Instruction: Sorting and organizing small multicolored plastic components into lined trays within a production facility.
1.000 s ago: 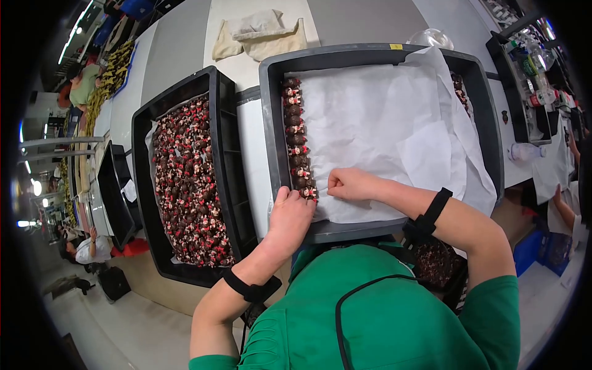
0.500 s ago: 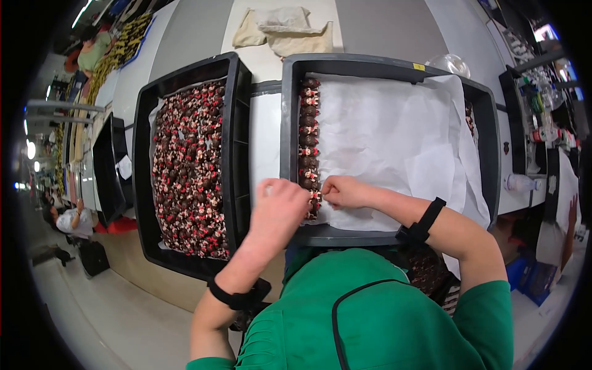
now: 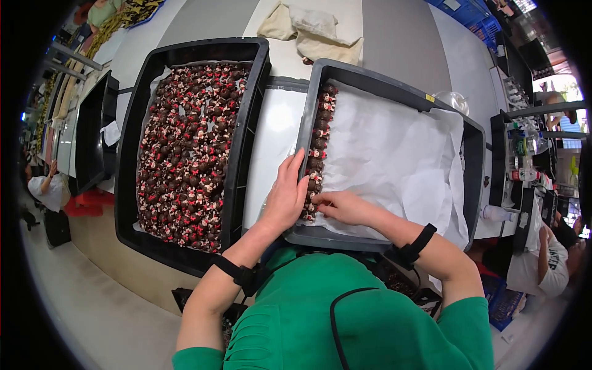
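Two black trays lie on a white table. The left tray [image 3: 243, 117] is full of small dark brown, red and white figures [image 3: 185, 154]. The right tray [image 3: 394, 92] is lined with white paper [image 3: 394, 154], and a single row of the figures [image 3: 317, 148] runs down its left side. My left hand [image 3: 285, 198] rests flat with its fingers apart on that tray's left rim, beside the row. My right hand [image 3: 342, 206] lies on the paper at the near end of the row, its fingertips pinching a figure there.
Folded beige cloths [image 3: 308, 28] lie at the back of the table. More black trays [image 3: 92, 129] stand at the far left. A clear round container [image 3: 453, 98] sits behind the right tray. Other people [image 3: 542, 265] are at the right and far left edges.
The view has tilted and shifted right. My left hand has slid up onto the right tray's left rim. My right hand has stayed at the near end of the row.
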A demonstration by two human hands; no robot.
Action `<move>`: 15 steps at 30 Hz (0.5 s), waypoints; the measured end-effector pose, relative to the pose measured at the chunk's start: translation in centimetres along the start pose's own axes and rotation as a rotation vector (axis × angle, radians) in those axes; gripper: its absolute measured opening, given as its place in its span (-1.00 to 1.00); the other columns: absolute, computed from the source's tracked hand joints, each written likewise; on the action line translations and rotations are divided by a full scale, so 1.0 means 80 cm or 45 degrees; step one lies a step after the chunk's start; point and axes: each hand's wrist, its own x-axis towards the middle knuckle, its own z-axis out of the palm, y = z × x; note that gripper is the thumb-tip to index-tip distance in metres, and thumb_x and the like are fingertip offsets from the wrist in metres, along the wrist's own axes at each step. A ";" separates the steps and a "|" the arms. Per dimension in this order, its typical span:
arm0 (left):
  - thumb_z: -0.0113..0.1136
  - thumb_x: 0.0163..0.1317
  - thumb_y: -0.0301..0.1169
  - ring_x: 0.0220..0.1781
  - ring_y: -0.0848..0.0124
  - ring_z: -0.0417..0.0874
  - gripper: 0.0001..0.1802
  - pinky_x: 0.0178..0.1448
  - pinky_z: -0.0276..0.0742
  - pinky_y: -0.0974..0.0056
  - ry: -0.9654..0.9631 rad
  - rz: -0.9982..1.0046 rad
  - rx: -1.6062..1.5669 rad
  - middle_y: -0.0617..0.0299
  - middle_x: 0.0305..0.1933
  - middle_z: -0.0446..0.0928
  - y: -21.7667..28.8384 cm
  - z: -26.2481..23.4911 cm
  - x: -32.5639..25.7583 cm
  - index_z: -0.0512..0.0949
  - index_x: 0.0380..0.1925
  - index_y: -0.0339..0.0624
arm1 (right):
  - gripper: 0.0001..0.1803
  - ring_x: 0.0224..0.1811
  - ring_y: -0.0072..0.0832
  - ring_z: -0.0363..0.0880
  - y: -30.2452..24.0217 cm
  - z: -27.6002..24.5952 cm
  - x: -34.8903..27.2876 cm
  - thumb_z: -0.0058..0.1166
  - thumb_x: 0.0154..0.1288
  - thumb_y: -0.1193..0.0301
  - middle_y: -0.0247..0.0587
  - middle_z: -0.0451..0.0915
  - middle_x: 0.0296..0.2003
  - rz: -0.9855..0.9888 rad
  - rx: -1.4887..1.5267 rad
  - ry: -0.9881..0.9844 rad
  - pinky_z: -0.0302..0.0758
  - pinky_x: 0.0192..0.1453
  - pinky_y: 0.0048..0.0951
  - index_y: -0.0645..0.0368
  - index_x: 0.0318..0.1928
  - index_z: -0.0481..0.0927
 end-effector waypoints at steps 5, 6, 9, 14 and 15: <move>-0.11 0.41 -0.35 0.32 -0.15 0.31 -0.43 0.33 0.30 0.02 0.058 0.039 0.010 -0.22 0.33 0.18 -0.006 0.005 -0.001 0.11 0.39 -0.18 | -0.67 -0.15 -0.20 0.63 -0.002 -0.009 -0.003 -0.01 0.34 0.41 0.01 0.64 -0.19 0.036 0.145 0.053 0.51 -0.02 -0.30 0.21 0.08 0.54; -0.11 0.41 -0.34 0.33 -0.14 0.31 -0.43 0.34 0.29 0.03 0.059 0.022 -0.011 -0.21 0.33 0.19 -0.005 0.004 -0.001 0.12 0.39 -0.18 | -0.67 -0.15 -0.19 0.63 -0.002 -0.013 -0.002 -0.02 0.34 0.42 0.01 0.64 -0.20 0.039 0.129 0.132 0.51 -0.01 -0.30 0.20 0.09 0.53; -0.11 0.41 -0.34 0.34 -0.11 0.31 -0.44 0.35 0.29 0.04 0.058 0.001 -0.031 -0.18 0.33 0.20 -0.001 0.002 -0.001 0.14 0.38 -0.18 | -0.66 -0.15 -0.18 0.62 0.002 -0.017 0.004 -0.03 0.33 0.45 0.01 0.64 -0.20 0.011 0.094 0.221 0.51 -0.02 -0.30 0.19 0.10 0.52; -0.09 0.41 -0.34 0.35 -0.03 0.32 -0.45 0.36 0.28 0.09 0.076 -0.010 -0.030 -0.13 0.32 0.26 0.000 0.002 -0.002 0.16 0.37 -0.18 | -0.65 -0.17 -0.16 0.62 0.000 -0.017 0.006 -0.03 0.31 0.44 0.02 0.64 -0.19 -0.073 0.004 0.225 0.50 -0.04 -0.27 0.15 0.11 0.53; -0.09 0.41 -0.34 0.35 -0.03 0.32 -0.45 0.36 0.28 0.09 0.077 -0.004 -0.022 -0.13 0.32 0.26 0.000 0.002 -0.002 0.16 0.37 -0.18 | -0.65 -0.17 -0.16 0.62 0.000 -0.020 0.006 -0.03 0.31 0.44 0.02 0.64 -0.19 -0.081 0.006 0.231 0.50 -0.04 -0.27 0.15 0.11 0.53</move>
